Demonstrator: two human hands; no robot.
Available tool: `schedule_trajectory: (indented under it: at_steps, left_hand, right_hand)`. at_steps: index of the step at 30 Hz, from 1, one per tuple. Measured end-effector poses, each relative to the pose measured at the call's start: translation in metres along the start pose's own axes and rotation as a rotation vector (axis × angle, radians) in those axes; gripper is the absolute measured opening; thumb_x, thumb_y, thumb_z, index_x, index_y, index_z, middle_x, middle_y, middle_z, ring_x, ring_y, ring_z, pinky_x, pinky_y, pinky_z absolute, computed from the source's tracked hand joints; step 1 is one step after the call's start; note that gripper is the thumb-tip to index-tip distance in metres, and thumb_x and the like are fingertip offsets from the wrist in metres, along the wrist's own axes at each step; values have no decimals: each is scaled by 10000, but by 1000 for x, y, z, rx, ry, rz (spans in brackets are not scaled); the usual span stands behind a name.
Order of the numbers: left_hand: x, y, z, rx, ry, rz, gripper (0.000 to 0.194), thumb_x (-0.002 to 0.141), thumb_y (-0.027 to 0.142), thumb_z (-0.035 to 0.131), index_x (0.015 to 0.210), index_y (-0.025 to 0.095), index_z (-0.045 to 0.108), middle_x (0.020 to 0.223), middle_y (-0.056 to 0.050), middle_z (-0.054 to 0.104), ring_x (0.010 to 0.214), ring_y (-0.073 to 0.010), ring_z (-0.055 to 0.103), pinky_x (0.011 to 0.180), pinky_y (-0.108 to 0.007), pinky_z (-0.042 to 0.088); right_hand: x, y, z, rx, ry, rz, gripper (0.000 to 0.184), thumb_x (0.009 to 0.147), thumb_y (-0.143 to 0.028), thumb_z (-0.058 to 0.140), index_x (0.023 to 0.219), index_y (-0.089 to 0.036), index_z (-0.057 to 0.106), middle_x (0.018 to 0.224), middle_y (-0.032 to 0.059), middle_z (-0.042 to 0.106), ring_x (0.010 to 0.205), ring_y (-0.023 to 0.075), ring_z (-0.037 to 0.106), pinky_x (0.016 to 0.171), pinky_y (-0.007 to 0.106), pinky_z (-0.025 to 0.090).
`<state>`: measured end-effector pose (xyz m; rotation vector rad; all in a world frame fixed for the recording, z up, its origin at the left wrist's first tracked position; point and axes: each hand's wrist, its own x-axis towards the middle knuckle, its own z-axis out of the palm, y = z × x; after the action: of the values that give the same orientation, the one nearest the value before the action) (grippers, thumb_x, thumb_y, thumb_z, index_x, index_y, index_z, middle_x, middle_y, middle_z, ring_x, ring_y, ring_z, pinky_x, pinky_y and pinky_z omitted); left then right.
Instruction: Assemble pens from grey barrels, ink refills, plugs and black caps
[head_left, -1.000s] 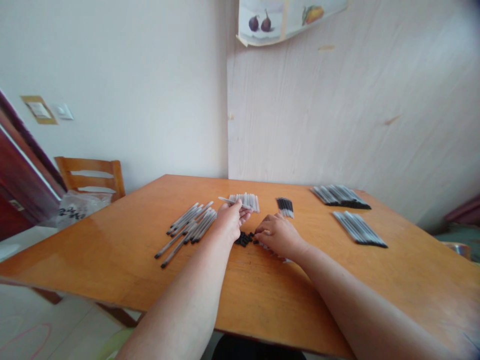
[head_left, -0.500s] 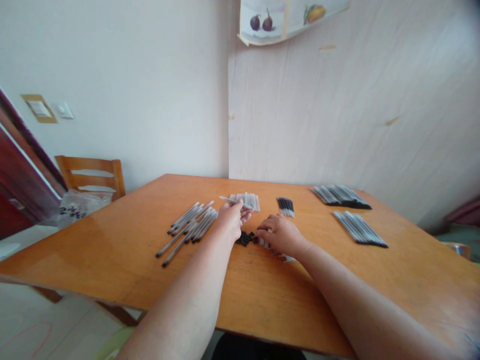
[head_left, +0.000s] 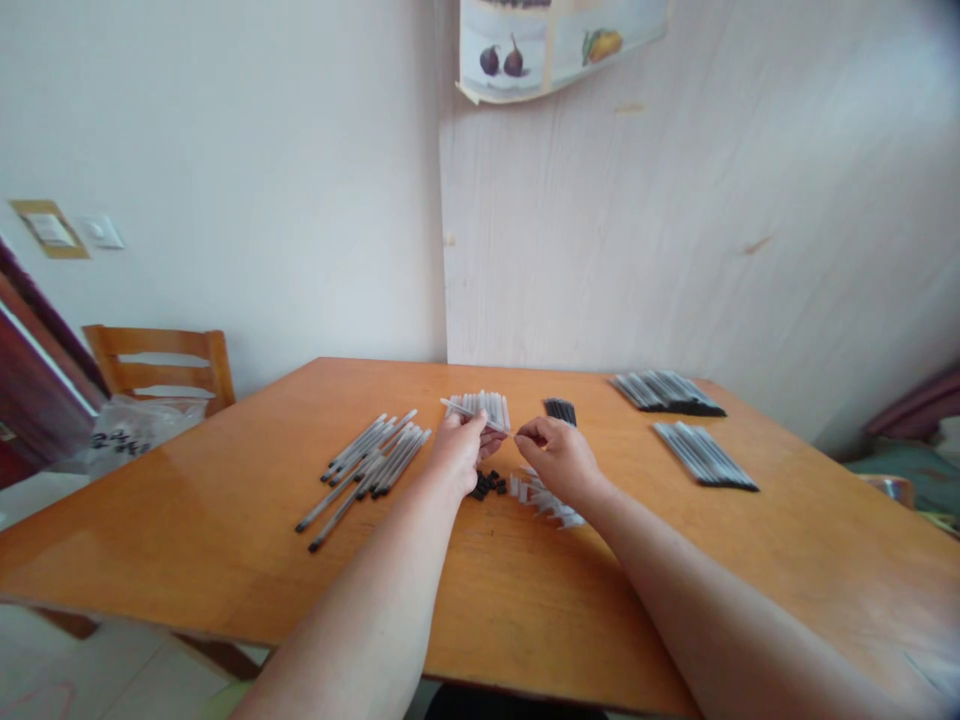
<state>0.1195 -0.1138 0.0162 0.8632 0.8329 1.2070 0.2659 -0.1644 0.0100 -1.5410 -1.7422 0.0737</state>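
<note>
My left hand (head_left: 459,450) is closed on a clear pen tube (head_left: 466,411), held just above the orange wooden table (head_left: 225,520). My right hand (head_left: 559,458) is pinched at the tube's right end, its fingertips on something too small to make out. Beneath and between the hands lies a small heap of black caps (head_left: 488,485). A row of short clear pieces (head_left: 546,500) lies under my right wrist.
Loose pens (head_left: 365,470) lie left of my hands. Behind are a clear tube stack (head_left: 486,407) and a black bundle (head_left: 560,410). Two pen rows (head_left: 701,455) (head_left: 666,391) lie at the right. A wooden chair (head_left: 157,365) with a plastic bag (head_left: 131,432) stands at the left.
My right hand has lifted from the black caps on the table up to the right end of the tube in my left hand. The view has shifted slightly.
</note>
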Motion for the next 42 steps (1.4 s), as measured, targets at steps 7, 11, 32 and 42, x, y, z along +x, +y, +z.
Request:
schedule_trajectory:
  at_steps: [7, 11, 32, 42]
  left_hand:
    - [17, 7, -13, -80, 164, 87, 169, 821, 244, 661, 840, 160, 516, 711, -61, 671, 655, -163, 693, 589, -246, 536]
    - [27, 12, -23, -132, 266, 138, 183, 833, 260, 651, 816, 168, 493, 696, -46, 664, 656, -153, 695, 611, -248, 548]
    - [25, 6, -25, 71, 215, 112, 168, 808, 282, 634, 756, 148, 548, 644, -42, 652, 515, -108, 617, 477, -187, 435]
    - [27, 3, -27, 122, 217, 120, 158, 803, 291, 612, 780, 144, 559, 653, -38, 645, 526, -110, 607, 473, -200, 429]
  right_hand:
    - [6, 12, -10, -27, 11, 40, 161, 780, -260, 534, 725, -195, 671, 754, 32, 671, 722, 160, 582, 633, 250, 392]
    - [7, 26, -18, 24, 22, 31, 166, 766, -266, 537, 754, -185, 681, 755, 33, 672, 731, 161, 590, 652, 253, 404]
    - [11, 87, -27, -348, 158, 669, 332, 827, -403, 462, 876, -208, 727, 904, 137, 699, 854, 264, 630, 635, 319, 425]
    - [13, 78, -26, -380, -11, 755, 337, 815, -427, 491, 983, -256, 727, 1020, 91, 702, 980, 254, 631, 744, 310, 466]
